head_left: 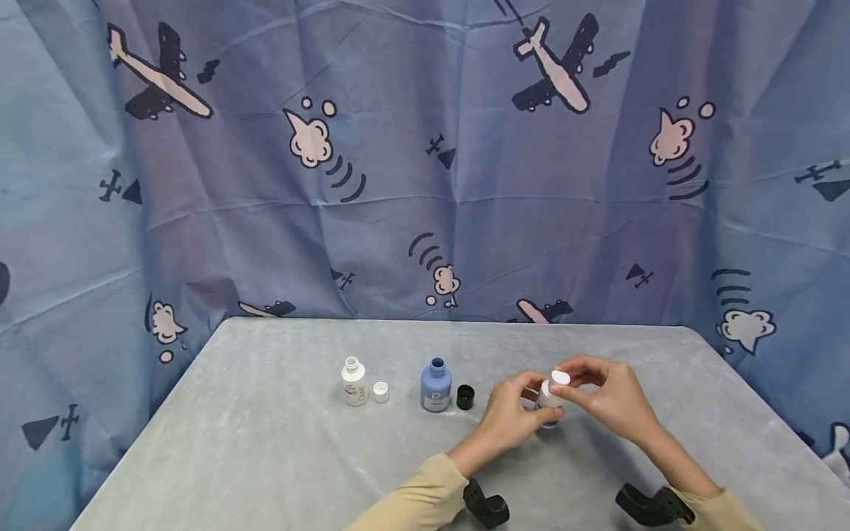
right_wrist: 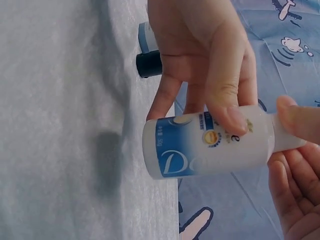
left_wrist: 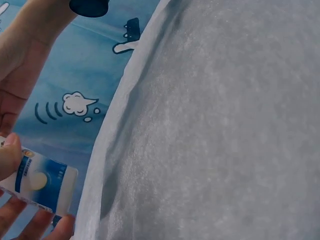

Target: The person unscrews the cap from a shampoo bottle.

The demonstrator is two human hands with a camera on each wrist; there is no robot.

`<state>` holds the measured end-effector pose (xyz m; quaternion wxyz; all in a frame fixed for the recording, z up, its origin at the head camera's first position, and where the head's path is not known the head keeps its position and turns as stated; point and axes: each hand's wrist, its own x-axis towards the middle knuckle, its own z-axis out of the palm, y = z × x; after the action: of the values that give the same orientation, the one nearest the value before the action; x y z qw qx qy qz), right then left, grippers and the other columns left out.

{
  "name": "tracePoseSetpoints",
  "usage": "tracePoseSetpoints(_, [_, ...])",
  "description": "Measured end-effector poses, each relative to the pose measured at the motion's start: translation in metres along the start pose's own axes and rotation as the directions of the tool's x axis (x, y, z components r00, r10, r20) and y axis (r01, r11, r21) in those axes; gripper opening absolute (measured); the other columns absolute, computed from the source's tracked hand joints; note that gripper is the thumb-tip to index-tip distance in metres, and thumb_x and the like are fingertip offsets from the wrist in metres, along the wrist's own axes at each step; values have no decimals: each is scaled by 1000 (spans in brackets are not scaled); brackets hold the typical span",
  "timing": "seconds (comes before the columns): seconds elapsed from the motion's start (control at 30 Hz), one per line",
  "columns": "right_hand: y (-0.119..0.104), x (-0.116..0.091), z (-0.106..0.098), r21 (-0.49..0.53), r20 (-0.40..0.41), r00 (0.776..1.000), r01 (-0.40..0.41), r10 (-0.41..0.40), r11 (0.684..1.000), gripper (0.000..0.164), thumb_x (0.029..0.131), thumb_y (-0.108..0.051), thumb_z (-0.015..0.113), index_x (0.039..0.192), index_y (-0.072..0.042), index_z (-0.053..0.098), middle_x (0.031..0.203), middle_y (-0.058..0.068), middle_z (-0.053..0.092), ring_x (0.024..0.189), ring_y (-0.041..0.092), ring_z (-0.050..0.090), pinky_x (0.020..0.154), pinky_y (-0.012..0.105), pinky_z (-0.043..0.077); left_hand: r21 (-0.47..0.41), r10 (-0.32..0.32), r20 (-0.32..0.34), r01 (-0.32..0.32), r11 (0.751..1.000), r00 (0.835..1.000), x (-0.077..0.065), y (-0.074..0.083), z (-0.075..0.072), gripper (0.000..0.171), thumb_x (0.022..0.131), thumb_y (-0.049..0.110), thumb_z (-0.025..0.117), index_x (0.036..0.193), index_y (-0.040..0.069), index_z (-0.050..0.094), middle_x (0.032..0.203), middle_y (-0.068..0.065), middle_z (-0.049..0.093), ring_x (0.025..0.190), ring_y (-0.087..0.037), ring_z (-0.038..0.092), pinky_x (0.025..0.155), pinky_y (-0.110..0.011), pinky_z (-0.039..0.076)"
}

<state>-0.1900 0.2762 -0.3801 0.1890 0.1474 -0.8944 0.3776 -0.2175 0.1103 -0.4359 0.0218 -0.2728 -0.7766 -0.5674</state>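
Note:
A small white bottle point(head_left: 547, 400) with a blue label stands roughly upright between both hands, toward the right of the table. Its blue-banded lower half point(right_wrist: 175, 147) shows in the right wrist view, where the base appears raised off the tabletop. My left hand point(head_left: 508, 414) grips the bottle's body, thumb on one side and fingers on the other. My right hand point(head_left: 614, 394) pinches the white cap point(head_left: 561, 377) at its top. Whether the cap is still threaded on, I cannot tell. In the left wrist view the label point(left_wrist: 47, 182) lies between thumb and fingers.
Left of my hands stands an uncapped blue bottle point(head_left: 436, 387), with a black cap point(head_left: 465, 397) beside it. Farther left are an uncapped white bottle point(head_left: 355, 382) and a white cap point(head_left: 381, 391). A blue printed curtain point(head_left: 398, 162) hangs behind the grey-covered table point(head_left: 279, 457).

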Motion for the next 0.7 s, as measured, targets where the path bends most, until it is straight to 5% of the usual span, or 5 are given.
tracePoseSetpoints(0.47, [9, -6, 0, 71, 14, 999, 36, -37, 997, 22, 76, -6, 79, 97, -6, 71, 92, 4, 71, 74, -2, 63, 68, 15, 53, 87, 40, 97, -48, 995, 994, 2, 1, -5, 42, 82, 26, 76, 120, 14, 64, 112, 1, 69, 88, 0, 62, 74, -13, 50])
tracePoseSetpoints(0.7, [12, -6, -4, 105, 70, 994, 70, -78, 992, 25, 81, -7, 75, 104, 0, 69, 101, -6, 70, 82, 1, 65, 74, 15, 53, 134, 77, 143, -97, 986, 987, 3, 0, -9, 44, 85, 27, 73, 125, 11, 61, 116, -2, 67, 95, -3, 63, 79, -12, 50])
